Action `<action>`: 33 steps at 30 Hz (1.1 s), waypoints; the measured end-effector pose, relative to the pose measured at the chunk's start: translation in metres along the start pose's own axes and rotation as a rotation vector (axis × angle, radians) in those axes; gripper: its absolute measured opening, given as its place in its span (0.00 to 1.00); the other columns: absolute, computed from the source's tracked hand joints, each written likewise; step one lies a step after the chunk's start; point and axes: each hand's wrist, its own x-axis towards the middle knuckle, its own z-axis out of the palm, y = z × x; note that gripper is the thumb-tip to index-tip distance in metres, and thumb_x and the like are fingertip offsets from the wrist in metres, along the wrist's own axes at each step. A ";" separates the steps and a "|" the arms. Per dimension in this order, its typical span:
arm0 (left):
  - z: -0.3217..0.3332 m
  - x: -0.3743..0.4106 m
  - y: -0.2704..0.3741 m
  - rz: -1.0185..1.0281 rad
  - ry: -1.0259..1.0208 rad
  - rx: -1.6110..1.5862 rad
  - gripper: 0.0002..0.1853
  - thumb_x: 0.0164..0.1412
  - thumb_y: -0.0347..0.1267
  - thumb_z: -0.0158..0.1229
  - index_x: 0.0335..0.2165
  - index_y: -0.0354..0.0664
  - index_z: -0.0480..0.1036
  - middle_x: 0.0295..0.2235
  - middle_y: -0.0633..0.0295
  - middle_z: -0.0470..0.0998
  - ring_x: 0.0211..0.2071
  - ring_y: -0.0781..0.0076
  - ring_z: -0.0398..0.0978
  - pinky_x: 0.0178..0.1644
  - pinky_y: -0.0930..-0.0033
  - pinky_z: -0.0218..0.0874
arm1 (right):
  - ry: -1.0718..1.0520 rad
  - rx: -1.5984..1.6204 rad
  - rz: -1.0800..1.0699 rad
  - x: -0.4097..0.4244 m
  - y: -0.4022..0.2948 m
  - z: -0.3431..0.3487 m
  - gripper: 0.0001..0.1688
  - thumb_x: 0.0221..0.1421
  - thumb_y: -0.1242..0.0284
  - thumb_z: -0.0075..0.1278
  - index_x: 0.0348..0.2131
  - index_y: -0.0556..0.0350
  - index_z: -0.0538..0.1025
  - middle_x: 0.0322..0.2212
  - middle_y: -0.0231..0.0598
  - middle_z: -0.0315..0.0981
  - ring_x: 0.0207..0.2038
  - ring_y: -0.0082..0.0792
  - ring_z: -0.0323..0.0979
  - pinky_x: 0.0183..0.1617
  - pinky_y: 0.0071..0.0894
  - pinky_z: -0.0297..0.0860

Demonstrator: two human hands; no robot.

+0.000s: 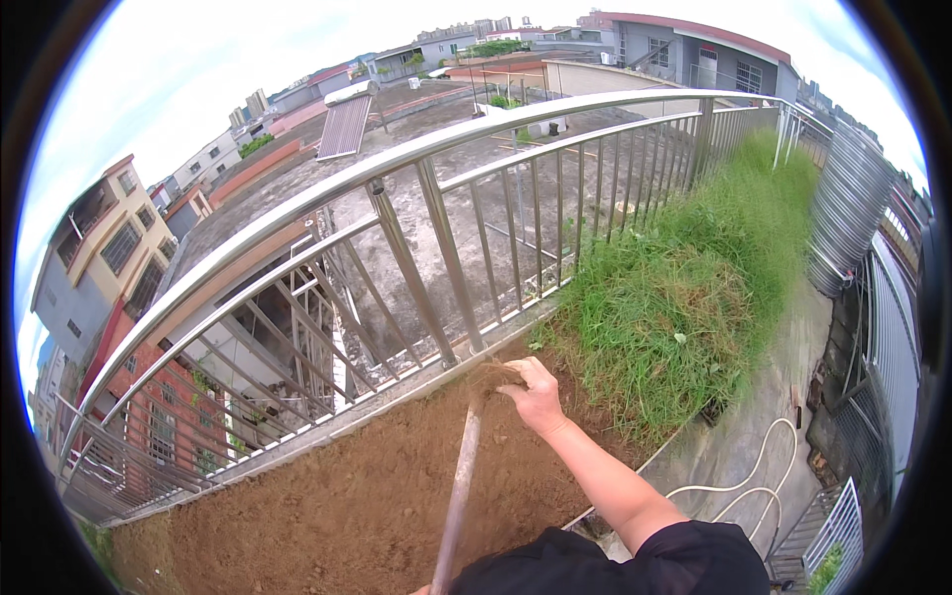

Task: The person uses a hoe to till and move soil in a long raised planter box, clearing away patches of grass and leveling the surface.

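My right hand [534, 394] reaches out over the soil, its fingers bent around a brown clump of roots and soil [489, 375]. The clump is blurred and sits at the far end of a long wooden tool handle [461, 476]. Whatever head the tool has is hidden by the clump and soil. At the bottom edge, only a sliver of my left hand [421, 590] shows, against the near part of the handle. Bare brown soil [320, 498] fills a long planting bed below the handle.
A stainless steel railing [454, 260] borders the bed's far side. Tall grass, with a heap of pulled grass [692, 305], covers the right end. A pale hose [744, 483] loops on the concrete walkway [799, 335]. A ribbed metal tank [851, 201] stands at right.
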 end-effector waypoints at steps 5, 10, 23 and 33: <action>0.006 0.002 -0.002 0.009 -0.006 -0.037 0.10 0.51 0.33 0.57 0.30 0.37 0.69 0.21 0.71 0.66 0.25 0.81 0.62 0.26 0.75 0.57 | -0.107 0.059 0.077 0.005 0.007 -0.012 0.24 0.36 0.78 0.60 0.38 0.60 0.71 0.35 0.39 0.71 0.39 0.32 0.68 0.45 0.28 0.64; 0.003 -0.003 -0.004 0.000 0.014 -0.087 0.10 0.51 0.33 0.57 0.29 0.37 0.69 0.21 0.72 0.66 0.24 0.81 0.61 0.26 0.75 0.56 | -0.619 -0.098 0.196 0.014 0.001 -0.035 0.40 0.37 0.68 0.61 0.50 0.56 0.64 0.48 0.45 0.62 0.52 0.39 0.60 0.56 0.34 0.57; -0.007 -0.007 -0.019 0.042 0.045 -0.005 0.08 0.53 0.32 0.56 0.30 0.39 0.69 0.22 0.73 0.66 0.25 0.83 0.60 0.27 0.76 0.56 | -0.935 0.156 0.362 0.011 0.022 -0.058 0.42 0.44 0.55 0.54 0.54 0.58 0.61 0.51 0.43 0.60 0.54 0.37 0.56 0.58 0.36 0.52; -0.009 0.000 -0.015 0.045 0.096 0.007 0.11 0.50 0.28 0.59 0.34 0.36 0.70 0.24 0.72 0.67 0.26 0.83 0.61 0.27 0.77 0.56 | -0.808 0.110 0.645 0.006 0.027 -0.057 0.27 0.47 0.68 0.54 0.47 0.60 0.69 0.37 0.37 0.73 0.37 0.27 0.69 0.43 0.28 0.65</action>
